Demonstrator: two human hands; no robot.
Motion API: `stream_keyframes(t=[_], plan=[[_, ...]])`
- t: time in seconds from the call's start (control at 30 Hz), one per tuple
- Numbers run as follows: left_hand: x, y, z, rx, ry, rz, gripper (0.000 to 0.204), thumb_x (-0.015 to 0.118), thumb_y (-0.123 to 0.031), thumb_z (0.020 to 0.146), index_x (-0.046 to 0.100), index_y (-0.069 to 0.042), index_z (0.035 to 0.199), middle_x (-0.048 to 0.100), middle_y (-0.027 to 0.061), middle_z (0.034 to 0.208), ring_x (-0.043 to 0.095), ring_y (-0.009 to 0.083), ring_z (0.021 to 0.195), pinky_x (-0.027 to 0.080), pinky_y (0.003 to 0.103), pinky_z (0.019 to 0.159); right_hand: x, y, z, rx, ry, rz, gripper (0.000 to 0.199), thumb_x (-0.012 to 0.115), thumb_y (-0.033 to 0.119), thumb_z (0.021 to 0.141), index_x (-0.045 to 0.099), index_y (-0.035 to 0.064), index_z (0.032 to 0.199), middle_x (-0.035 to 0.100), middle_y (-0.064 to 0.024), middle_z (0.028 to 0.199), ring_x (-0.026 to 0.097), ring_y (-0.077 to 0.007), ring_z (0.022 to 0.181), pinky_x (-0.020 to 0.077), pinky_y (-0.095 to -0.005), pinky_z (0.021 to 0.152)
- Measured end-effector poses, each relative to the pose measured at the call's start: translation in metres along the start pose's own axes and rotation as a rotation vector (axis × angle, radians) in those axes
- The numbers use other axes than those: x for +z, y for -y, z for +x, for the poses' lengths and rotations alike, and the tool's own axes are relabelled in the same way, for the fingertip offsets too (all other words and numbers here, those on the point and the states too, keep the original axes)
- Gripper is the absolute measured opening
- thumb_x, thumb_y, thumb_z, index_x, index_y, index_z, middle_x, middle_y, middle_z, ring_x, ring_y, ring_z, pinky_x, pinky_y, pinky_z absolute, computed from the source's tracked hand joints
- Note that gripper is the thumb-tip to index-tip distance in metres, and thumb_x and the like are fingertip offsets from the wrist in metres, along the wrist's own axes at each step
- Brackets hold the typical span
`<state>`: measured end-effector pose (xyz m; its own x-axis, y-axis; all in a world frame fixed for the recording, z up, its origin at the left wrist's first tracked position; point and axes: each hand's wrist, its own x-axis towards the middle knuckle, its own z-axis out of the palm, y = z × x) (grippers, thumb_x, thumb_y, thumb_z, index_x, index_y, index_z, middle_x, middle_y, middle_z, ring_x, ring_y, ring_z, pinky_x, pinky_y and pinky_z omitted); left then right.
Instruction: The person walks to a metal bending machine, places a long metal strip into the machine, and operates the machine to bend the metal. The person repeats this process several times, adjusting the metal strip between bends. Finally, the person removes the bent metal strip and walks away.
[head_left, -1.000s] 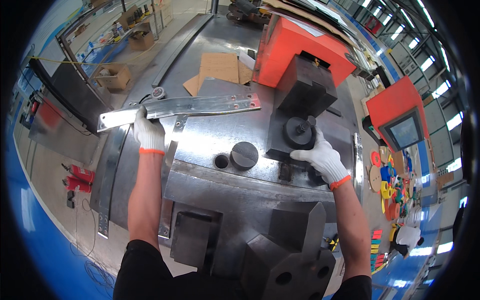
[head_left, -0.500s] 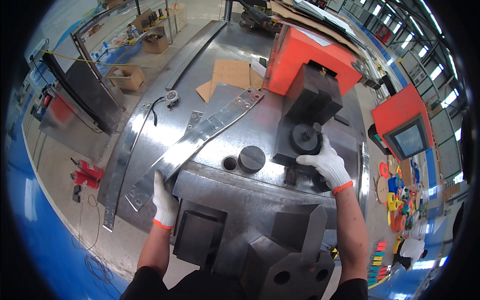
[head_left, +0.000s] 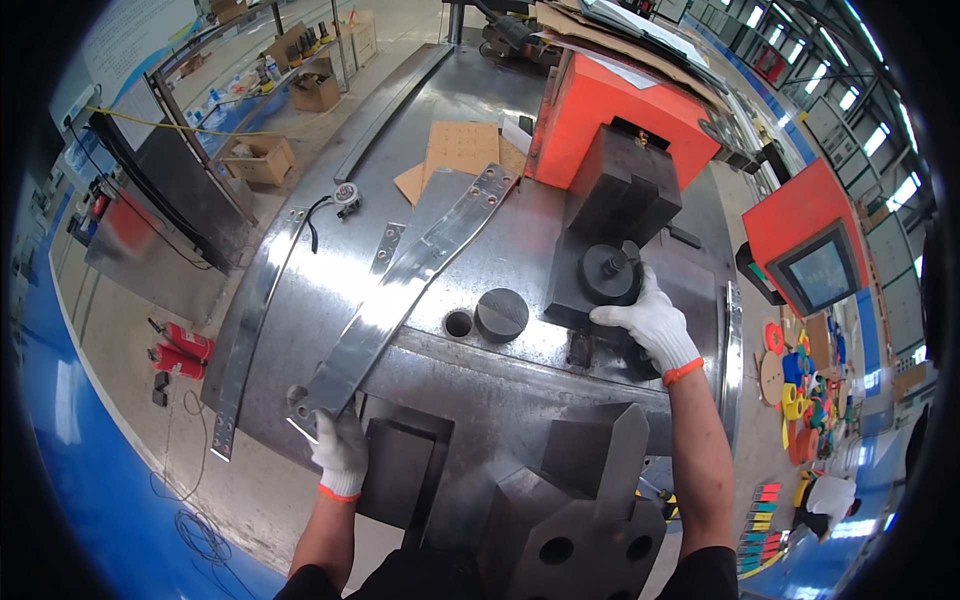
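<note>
A long, bent silver metal bar (head_left: 400,290) with holes near both ends lies slantwise over the dark steel table. My left hand (head_left: 341,455) has its fingers closed around the bar's near end. My right hand (head_left: 655,325) rests against the black block (head_left: 563,290), thumb spread from the fingers. It touches the near right side of the round black die (head_left: 603,277) that sits on this block; some fingertips are hidden there. Left of the block, a separate dark round disc (head_left: 501,315) lies beside a hole in the table.
Behind the block rises an orange machine body (head_left: 610,110) with a dark ram. An orange control panel (head_left: 805,245) stands at the right. Heavy black V-shaped blocks (head_left: 570,490) are close in front of me. Cardboard pieces (head_left: 460,147) and another metal strip (head_left: 255,330) lie on the table.
My left hand has moved nearer and closed on the bar's near end. That end has swung to the right, making the bar steeper. My right hand has stayed put.
</note>
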<state>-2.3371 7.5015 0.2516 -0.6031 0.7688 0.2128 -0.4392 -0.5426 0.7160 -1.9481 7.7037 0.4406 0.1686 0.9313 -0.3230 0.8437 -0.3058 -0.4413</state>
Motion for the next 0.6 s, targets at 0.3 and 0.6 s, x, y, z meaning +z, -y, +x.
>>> stream_keyframes(t=[0.3,0.6], plan=[[-0.058,-0.040,-0.034,-0.235,0.357,0.715,0.144,0.105,-0.031,0.064,0.011,-0.007,0.171,0.044,0.0152,0.162,0.044,0.0285,0.150,0.033,0.048,0.127,-0.014,-0.036,0.001,-0.003,0.021,0.501,0.095,0.085,0.034,0.077,0.047,-0.0003,0.158,0.073,-0.0163,0.115,0.068,-0.0200,0.087,0.0567,-0.0323,0.077],[0.104,-0.116,0.040,0.269,0.222,0.979,0.046,0.063,-0.002,0.100,0.057,0.004,0.145,0.067,0.0169,0.138,0.066,0.0268,0.124,0.050,0.038,0.111,-0.014,-0.056,0.019,0.028,0.139,1.049,0.042,0.063,0.006,0.097,0.063,-0.0038,0.138,0.068,-0.0024,0.093,0.066,-0.0129,0.074,0.0545,-0.0296,0.067]])
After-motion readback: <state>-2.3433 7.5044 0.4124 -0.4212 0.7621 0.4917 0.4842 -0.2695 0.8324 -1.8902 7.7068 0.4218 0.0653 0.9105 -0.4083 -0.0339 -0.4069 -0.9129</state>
